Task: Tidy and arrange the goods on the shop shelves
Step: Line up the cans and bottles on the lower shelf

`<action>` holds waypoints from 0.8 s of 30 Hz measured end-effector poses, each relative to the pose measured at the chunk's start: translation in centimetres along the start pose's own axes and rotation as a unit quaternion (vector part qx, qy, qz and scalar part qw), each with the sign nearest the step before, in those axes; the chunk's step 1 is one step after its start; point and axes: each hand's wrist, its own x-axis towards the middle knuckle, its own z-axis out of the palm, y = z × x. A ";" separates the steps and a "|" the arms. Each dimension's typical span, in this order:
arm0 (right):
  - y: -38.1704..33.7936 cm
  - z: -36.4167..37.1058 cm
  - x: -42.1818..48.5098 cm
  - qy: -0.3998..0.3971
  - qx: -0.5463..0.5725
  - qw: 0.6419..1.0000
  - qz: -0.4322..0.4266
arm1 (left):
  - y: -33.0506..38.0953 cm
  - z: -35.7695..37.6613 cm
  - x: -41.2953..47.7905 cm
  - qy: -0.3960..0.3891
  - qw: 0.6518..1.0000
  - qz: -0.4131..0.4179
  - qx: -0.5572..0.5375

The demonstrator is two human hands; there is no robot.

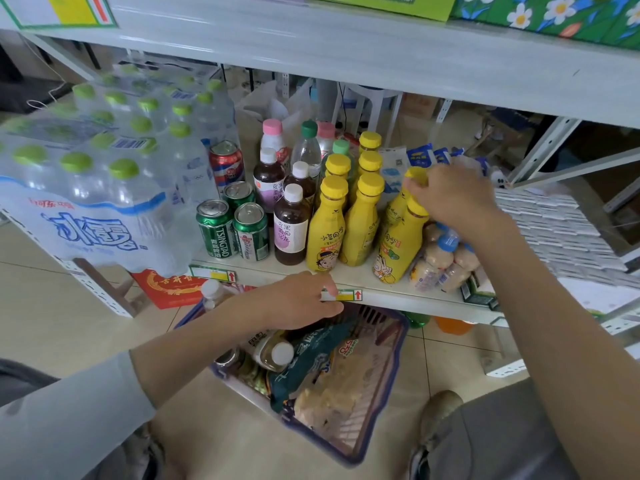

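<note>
Listing the middle shelf (pixel 398 301) from left to right.

1. Water pack (pixel 86 188): shrink-wrapped, green caps, overhanging the shelf end. Judged heavy and slack in its film, so best lifted from beneath.
2. Cans (pixel 216 233): three green with one red behind, all upright. Stiff, but probably easy to dent.
3. Brown bottles (pixel 291 233): white caps, upright in a short file.
4. Left hand (pixel 301 303): on the front lip of the shelf, fingers bent over a price label and thumb below. It clasps the edge as a brace and holds no goods.
5. Yellow bottles (pixel 327 223): two upright files with glossy sleeves.
6. Leaning yellow bottles (pixel 398 247): two, at the right of the files, tops tilted toward the right.
   - Likely full, fairly heavy and rigid, with a smooth sleeve that may slip.
   - The narrow neck under the cap looks the surest hold; a pinch on the cap alone could let the body swing.
7. Right hand (pixel 453 195): fingertips closed on the rear bottle's cap, palm over the front one's.
8. Wrapped small bottles (pixel 443 261): lying on their sides in soft film, touching the leaning pair.

Basket (pixel 398 348): on the floor below, holding further goods.
</note>
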 end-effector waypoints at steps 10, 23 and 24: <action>-1.3 2.1 2.3 -0.026 0.082 0.996 0.029 | 0.3 0.2 0.4 -0.002 1.000 -0.001 0.005; 0.9 1.6 4.4 0.056 0.263 0.949 0.162 | 0.9 -0.9 -0.2 0.021 1.000 0.019 0.002; 1.2 1.1 4.3 0.089 0.301 0.933 0.176 | 0.8 -1.1 -0.4 0.029 0.999 0.020 0.011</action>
